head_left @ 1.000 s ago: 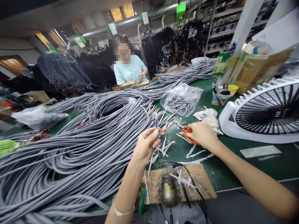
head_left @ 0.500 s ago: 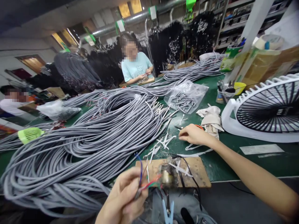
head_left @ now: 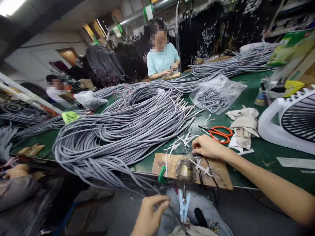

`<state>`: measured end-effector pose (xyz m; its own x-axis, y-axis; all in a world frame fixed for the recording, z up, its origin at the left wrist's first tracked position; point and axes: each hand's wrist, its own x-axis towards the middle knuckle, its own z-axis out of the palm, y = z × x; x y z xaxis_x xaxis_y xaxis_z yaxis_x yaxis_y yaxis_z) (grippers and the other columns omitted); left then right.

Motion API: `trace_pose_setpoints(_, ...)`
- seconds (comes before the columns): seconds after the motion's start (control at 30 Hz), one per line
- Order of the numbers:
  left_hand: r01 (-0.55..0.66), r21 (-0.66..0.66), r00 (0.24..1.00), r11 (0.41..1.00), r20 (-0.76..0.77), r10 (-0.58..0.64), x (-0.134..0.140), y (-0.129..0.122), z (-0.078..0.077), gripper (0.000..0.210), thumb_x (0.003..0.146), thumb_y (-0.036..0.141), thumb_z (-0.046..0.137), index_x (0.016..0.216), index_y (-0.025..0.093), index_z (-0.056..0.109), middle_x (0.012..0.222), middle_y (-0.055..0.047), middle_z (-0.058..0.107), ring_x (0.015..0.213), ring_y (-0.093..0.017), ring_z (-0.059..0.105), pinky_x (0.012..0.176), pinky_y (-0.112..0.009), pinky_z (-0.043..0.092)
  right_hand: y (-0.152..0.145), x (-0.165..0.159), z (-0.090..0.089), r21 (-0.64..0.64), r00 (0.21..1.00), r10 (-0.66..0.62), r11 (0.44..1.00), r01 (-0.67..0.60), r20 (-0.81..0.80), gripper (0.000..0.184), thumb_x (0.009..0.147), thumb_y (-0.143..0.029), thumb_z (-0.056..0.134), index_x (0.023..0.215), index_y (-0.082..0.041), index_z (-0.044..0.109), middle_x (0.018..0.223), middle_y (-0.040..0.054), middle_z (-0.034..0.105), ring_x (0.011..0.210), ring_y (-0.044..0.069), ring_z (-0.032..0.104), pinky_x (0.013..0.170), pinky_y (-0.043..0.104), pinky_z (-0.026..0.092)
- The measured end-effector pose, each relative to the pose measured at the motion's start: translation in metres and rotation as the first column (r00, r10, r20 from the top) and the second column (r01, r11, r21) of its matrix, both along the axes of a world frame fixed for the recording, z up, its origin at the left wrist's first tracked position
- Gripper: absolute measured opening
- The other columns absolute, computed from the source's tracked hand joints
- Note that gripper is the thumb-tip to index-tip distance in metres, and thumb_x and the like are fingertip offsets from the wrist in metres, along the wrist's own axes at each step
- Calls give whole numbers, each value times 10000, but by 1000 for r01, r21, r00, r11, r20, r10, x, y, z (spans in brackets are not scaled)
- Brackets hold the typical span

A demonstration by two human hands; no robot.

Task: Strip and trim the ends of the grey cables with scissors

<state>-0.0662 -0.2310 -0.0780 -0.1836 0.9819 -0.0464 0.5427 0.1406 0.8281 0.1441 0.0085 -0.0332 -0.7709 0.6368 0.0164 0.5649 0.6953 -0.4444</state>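
Note:
My left hand (head_left: 152,213), low in front of the table edge, is closed with thumb and fingers on a grey cable (head_left: 176,219) that runs down over my lap. My right hand (head_left: 208,147) rests at the back edge of a wooden board (head_left: 162,162), its fingertips curled together by a black cord; what they pinch, if anything, is hidden. The board carries a brass-coloured metal piece (head_left: 185,172), white strips (head_left: 201,167) and a green clip (head_left: 162,174). A light blue clothes peg (head_left: 184,206) holds a dark metal-tipped rod below the board. Orange-handled scissors (head_left: 220,133) lie behind my right wrist.
A big coil of grey cables (head_left: 118,137) covers the left of the green table. Loose white strips (head_left: 183,141), a plastic bag of small grey pieces (head_left: 216,96), a cloth bundle (head_left: 243,126) and a white fan (head_left: 268,121) lie around. Across the table sits a co-worker (head_left: 162,59).
My left hand has moved down from the board to below the table edge; the coloured wires have gone from its fingertips. My right hand has moved from beside the scissors to the board's back edge.

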Motion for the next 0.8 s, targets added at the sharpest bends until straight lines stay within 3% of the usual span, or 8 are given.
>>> trace_pose_setpoints(0.1,-66,174,972,983,-211,103,-14,38,41,197,808,280,523,881,203,688,818,-60,709,715,-208,654,675,-313,523,-4,2,2,65,999,-19,998,16,42,106,709,-150,585,605,-169,598,646,51,618,632,169,570,539,234,330)
trace_pose_setpoints(0.17,-64,286,911,956,-375,173,-22,74,54,205,822,263,496,888,172,668,870,-76,696,789,-204,632,749,-328,492,-7,3,3,110,998,-41,993,34,57,112,736,-116,539,637,-158,569,675,76,613,672,184,578,557,242,328)
trace_pose_setpoints(0.33,15,287,840,958,-523,144,-15,145,42,103,755,194,547,789,146,632,836,-113,643,880,-268,534,840,-456,387,-5,6,3,180,991,-123,977,111,59,122,854,-137,399,857,-156,520,646,42,589,580,158,557,527,233,310)
trace_pose_setpoints(0.43,39,265,847,963,-520,108,-12,153,39,103,772,198,514,694,155,564,745,-79,595,787,-234,535,757,-399,410,1,8,4,227,979,-199,956,184,42,178,893,-219,360,924,-159,525,796,87,608,654,179,577,532,242,310)
trace_pose_setpoints(0.53,114,178,910,977,-413,-31,-20,146,63,160,835,275,449,767,161,539,593,6,536,550,-140,503,564,-258,400,6,11,9,217,958,-285,935,279,-2,196,856,-304,451,842,-171,593,774,78,622,656,189,578,526,246,306)
trace_pose_setpoints(0.63,135,132,988,982,-94,-124,-23,146,102,236,832,357,470,890,149,566,520,49,444,473,-99,415,467,-202,305,8,11,23,16,921,-329,940,340,-207,248,817,-349,504,719,-180,656,594,23,588,568,147,535,509,236,313)
trace_pose_setpoints(0.73,256,197,967,946,-56,-250,-7,161,128,282,846,338,453,984,151,613,605,16,488,551,-107,431,509,-208,323,3,3,42,-317,798,-343,927,202,-495,294,742,-405,593,892,-167,679,544,-23,539,498,100,466,478,214,331)
trace_pose_setpoints(0.8,358,221,934,907,-87,-347,9,175,131,287,846,317,451,970,150,649,636,-3,532,576,-116,443,527,-215,337,0,-5,50,-447,695,-379,890,92,-612,412,691,-402,647,1014,-146,643,571,-31,543,488,84,446,465,206,342)
